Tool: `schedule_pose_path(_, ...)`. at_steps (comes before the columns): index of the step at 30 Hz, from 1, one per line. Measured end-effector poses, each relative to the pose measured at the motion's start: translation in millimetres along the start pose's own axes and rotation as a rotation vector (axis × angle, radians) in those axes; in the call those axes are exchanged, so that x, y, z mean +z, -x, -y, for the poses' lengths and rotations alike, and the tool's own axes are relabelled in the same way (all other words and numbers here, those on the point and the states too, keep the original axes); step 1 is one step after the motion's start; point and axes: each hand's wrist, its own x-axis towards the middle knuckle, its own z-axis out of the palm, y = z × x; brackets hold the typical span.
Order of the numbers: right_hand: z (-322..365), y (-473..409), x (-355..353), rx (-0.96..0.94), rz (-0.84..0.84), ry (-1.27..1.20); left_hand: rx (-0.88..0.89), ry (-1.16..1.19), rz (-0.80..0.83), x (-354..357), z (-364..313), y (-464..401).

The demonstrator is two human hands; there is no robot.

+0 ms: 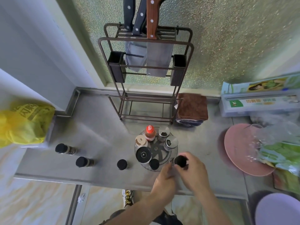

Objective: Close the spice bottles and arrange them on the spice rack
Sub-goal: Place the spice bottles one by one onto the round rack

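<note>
A round spice rack (162,155) sits on the steel counter and holds several bottles, among them a red-capped bottle (150,133), a beige-lidded jar (140,141) and two steel shakers (170,142). My right hand (194,172) grips the black cap of a spice bottle (180,160) at the rack's front right edge. My left hand (164,180) holds that bottle's body from the left; the body is mostly hidden and blurred. Three black-capped bottles stand left of the rack: one (122,164) near it, one (83,161) further left, one (64,148) farthest.
A tall wire knife rack (146,75) with knives stands behind the spice rack. A brown cloth (192,108) lies to its right. A pink plate (240,151), plastic bags and boxes crowd the right. A yellow bag (22,124) sits at left.
</note>
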Motion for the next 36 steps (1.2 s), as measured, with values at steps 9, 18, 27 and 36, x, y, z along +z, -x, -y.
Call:
schedule_pose_path(9, 23.3, -12.2, 45.8, -0.052, 0.083, 0.077, -0.06, 0.039, -0.076, -19.0, 18.8, -12.3)
schedule_pose_path(18, 44.9, 21.8, 37.2, -0.048, -0.099, 0.161, -0.188, 0.055, -0.231, -79.6, 26.6, 19.0)
schedule_pose_path(27, 122.3, 27.7, 144.4, -0.232, 0.169, 0.08, -0.108, -0.118, -0.487, -165.1, 18.7, 14.4)
schedule_pose_path(36, 139.6, 35.4, 110.9, -0.181, 0.195, -0.142, 0.024, -0.085, -0.435, -167.4, -19.0, 59.4)
